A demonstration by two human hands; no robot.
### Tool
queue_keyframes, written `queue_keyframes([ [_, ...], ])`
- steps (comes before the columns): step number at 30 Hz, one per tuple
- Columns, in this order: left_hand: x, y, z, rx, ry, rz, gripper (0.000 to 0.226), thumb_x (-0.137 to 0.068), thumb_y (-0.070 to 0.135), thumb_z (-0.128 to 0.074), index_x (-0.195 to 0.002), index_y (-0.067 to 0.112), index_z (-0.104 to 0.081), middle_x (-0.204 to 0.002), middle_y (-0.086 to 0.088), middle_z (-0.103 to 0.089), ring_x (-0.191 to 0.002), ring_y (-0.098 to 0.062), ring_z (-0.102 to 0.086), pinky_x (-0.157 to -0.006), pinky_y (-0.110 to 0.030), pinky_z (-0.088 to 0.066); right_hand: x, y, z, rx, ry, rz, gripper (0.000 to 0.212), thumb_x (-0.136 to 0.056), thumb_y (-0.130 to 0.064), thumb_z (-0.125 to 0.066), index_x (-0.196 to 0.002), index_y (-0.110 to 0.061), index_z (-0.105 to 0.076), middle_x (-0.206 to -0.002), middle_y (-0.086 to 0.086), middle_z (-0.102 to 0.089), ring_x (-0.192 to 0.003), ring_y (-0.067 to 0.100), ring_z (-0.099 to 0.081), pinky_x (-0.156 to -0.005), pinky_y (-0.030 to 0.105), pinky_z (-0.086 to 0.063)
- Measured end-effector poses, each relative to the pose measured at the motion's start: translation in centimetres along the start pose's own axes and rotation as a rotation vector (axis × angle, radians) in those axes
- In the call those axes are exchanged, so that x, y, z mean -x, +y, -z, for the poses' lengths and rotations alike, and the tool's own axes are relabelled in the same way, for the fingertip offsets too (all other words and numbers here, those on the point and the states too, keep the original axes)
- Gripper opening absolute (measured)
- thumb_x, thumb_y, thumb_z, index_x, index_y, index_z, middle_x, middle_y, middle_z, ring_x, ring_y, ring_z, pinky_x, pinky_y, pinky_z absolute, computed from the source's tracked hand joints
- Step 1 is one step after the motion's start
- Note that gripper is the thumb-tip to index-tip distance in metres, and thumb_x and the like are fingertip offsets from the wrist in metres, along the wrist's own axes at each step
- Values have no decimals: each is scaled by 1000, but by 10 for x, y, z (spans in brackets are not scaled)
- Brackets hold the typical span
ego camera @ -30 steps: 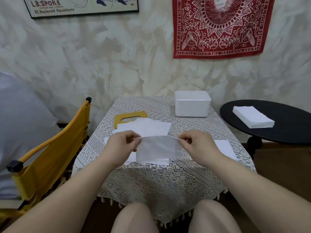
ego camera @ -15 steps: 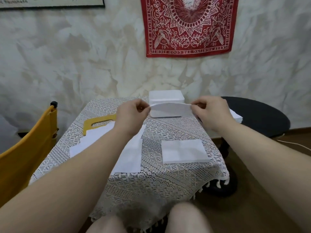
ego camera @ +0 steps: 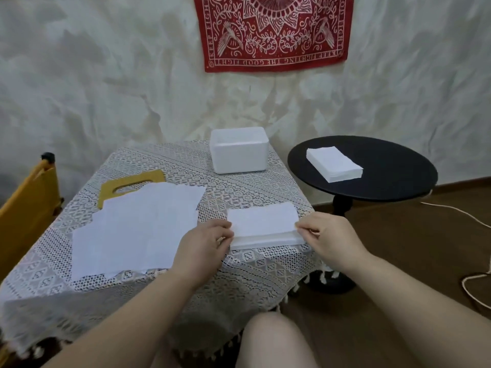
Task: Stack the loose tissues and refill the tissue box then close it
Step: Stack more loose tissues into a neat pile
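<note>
Square table (ego camera: 239,277) under a lace cloth takes up most of the view, its right edge running just beside a round black side table (ego camera: 393,181), with brown floor in the narrow gap between them. A yellow chair (ego camera: 24,205) sits tight against the left side. Loose tissues (ego camera: 138,229) are spread over the left half of the cloth, partly covering the yellow lid (ego camera: 148,177). The white tissue box (ego camera: 239,150) sits open at the far edge, bare lace all around it. Small folded stack (ego camera: 263,229) is near the front right corner, close to the edge. Another neat pile (ego camera: 334,163) lies on the black table.

Both forearms reach in from below. Left hand (ego camera: 204,243) pinches the stack's left end, fingers curled. Right hand (ego camera: 329,235) pinches the right end, thumb and fingertips on the top sheet's edge.
</note>
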State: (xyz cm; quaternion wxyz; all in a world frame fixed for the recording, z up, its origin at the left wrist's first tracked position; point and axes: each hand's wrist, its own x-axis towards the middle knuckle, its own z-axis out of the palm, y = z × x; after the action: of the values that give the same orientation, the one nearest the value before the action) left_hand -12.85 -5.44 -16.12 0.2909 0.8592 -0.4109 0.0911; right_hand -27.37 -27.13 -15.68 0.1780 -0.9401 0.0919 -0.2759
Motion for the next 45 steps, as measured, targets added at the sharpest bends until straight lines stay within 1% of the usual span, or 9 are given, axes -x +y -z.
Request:
queue_keyframes([
  [6,6,-2,-7,19,18,-42,14,-84,19,-70,-96,16,-75,-111,6,-66,-99,-12,-62,-88,-22,-44,8,9,-5,-5,27,-16,12,-81,-7,-70,-90,-12,-76,-88,-3,-72,-84,15,-67,-79,29,-53],
  [11,6,-5,-6,53,6,-19,40,-73,32,-78,-110,19,-69,-112,9,-60,-92,-6,-58,-87,-23,-49,13,9,-7,-63,37,-72,12,-82,-10,-70,-91,-14,-76,-91,-5,-72,-86,10,-66,-83,22,-48],
  [15,3,-3,-4,50,-26,18,46,-74,37,-76,-117,24,-64,-105,13,-54,-86,-3,-56,-84,-19,-45,13,9,-6,-117,40,-134,12,-84,-12,-69,-93,-14,-76,-94,-6,-72,-89,7,-64,-86,20,-45],
  [26,2,-6,-4,138,-36,77,41,-71,34,-80,-109,24,-68,-86,13,-60,-79,2,-56,-72,-5,-38,12,10,-9,-133,20,-137,11,-83,-11,-70,-91,-15,-77,-91,-10,-71,-87,4,-63,-83,18,-46],
  [31,1,-6,-4,173,-37,110,37,-72,31,-80,-107,23,-70,-79,19,-58,-77,1,-56,-69,-4,-39,13,9,-9,-112,25,-123,11,-81,-9,-71,-89,-16,-77,-89,-11,-69,-85,4,-63,-83,20,-47],
  [36,0,-6,-3,193,-56,129,38,-71,33,-80,-107,24,-69,-82,15,-61,-77,3,-56,-67,0,-37,14,9,-8,-122,6,-139,14,-79,-13,-73,-92,-17,-76,-89,-14,-65,-83,1,-61,-80,16,-46],
  [39,0,-6,-3,199,-47,138,34,-73,35,-79,-104,25,-70,-81,15,-61,-75,4,-56,-66,0,-36,14,9,-5,-149,-23,-224,28,-76,-25,-76,-104,-21,-71,-92,-15,-62,-84,-2,-57,-75,4,-39],
  [43,0,-5,-3,201,-38,149,30,-75,33,-77,-103,23,-71,-79,17,-60,-73,6,-55,-64,2,-34,14,6,-3,-200,-13,-330,32,-74,-27,-76,-105,-23,-69,-96,-12,-64,-89,4,-59,-80,17,-44],
  [45,0,-4,-2,201,-35,153,29,-76,33,-77,-102,24,-71,-79,18,-60,-73,6,-55,-64,2,-34,13,5,-3,-218,-21,-371,26,-77,-28,-74,-103,-24,-69,-97,-12,-65,-89,4,-59,-79,17,-41],
])
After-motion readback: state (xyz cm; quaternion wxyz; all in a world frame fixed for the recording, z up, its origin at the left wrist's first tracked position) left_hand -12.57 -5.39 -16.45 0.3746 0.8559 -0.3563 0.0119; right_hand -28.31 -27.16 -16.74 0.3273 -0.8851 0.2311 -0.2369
